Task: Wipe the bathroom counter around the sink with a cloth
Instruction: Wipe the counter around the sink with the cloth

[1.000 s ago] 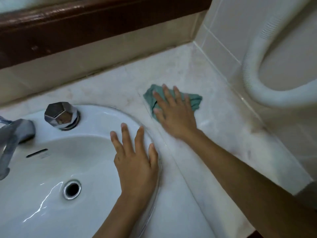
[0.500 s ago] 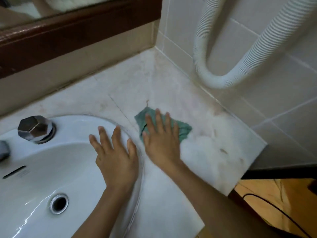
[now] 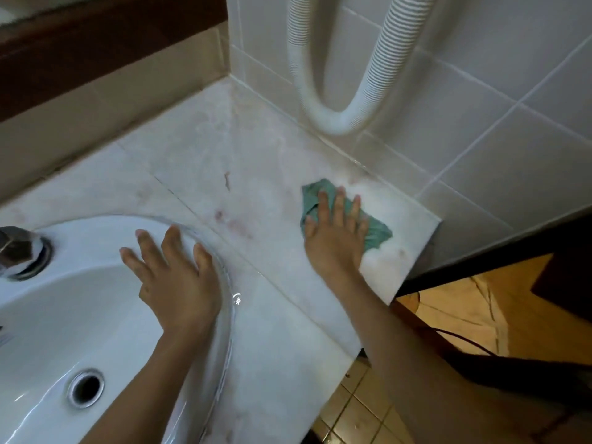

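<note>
Head view: my right hand [image 3: 336, 238] flat, fingers spread, palm pressing green cloth [image 3: 374, 233] onto counter [image 3: 198, 161], not gripping, just pinning so it drags with hand. Cloth near counter's right edge, close to tiled wall, bunched under fingers, poking out beyond fingertips and to right. My left hand [image 3: 173, 277] open, holding nothing, flat on sink [image 3: 80, 238] rim at its right side, looks like bracing while I lean. Reddish stains on counter between sink and cloth, not yet wiped.
</note>
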